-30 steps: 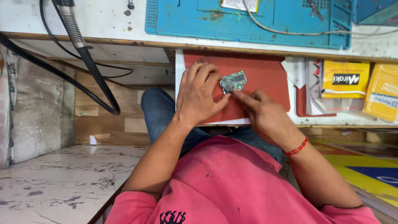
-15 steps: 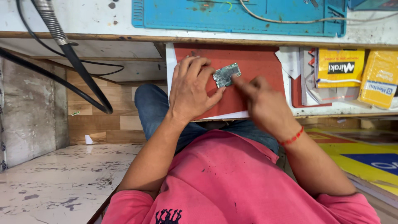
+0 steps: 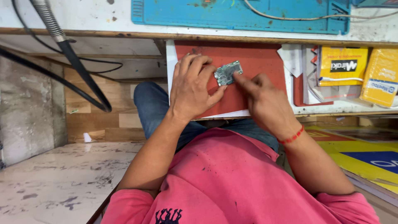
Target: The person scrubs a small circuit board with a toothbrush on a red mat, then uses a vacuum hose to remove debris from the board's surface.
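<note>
A small green circuit board (image 3: 227,73) lies over a red mat (image 3: 257,66) in an open drawer. My left hand (image 3: 194,87) pinches the board's left edge between its fingers and thumb. My right hand (image 3: 265,103) points its index finger onto the board's right end; the other fingers are curled. A red thread band circles my right wrist (image 3: 292,135).
A blue work mat (image 3: 232,14) with a pale cable lies on the bench top above the drawer. Yellow packets (image 3: 343,64) and white papers (image 3: 292,58) fill the drawer's right side. A black hose with a metal sleeve (image 3: 62,45) hangs at the left. A marbled floor slab (image 3: 54,178) lies lower left.
The board and both hands have shifted slightly; my right index finger moved from the board's lower edge up to its right end. The view drifted a little.
</note>
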